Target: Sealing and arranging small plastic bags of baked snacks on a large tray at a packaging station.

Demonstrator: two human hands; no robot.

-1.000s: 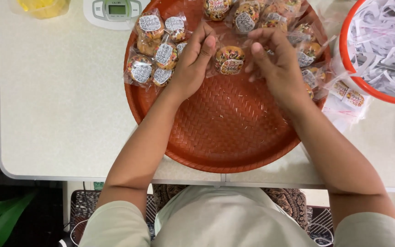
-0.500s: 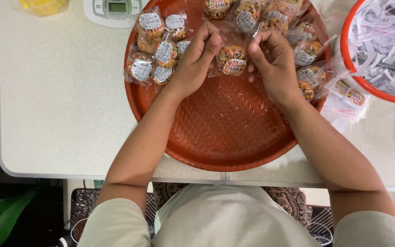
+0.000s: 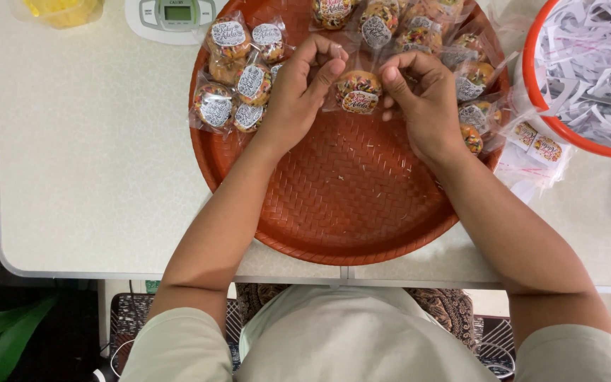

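A small clear packet of sprinkle-topped cookies (image 3: 358,92), sealed with a round printed sticker, sits pinched between two bare hands above the far half of a round, woven-pattern red tray (image 3: 348,205) on a pale speckled table (image 3: 93,163). At far left, a yellow container (image 3: 61,10) and a white digital kitchen scale (image 3: 175,18) stand along the table's back edge. Just inside the tray's left rim lies a cluster of finished cookie packets (image 3: 238,81), touching one another. The left hand (image 3: 298,92) has its fingers curled shut on the packet's left edge; the right hand (image 3: 426,99) closes its fingertips on the packet's right edge. More packets (image 3: 419,32) crowd the tray's far right side, behind and beside the right hand. Two further packets (image 3: 537,141) lie on the table just off the tray's rim, near a red-rimmed basin of shredded white paper (image 3: 588,71) at far right.
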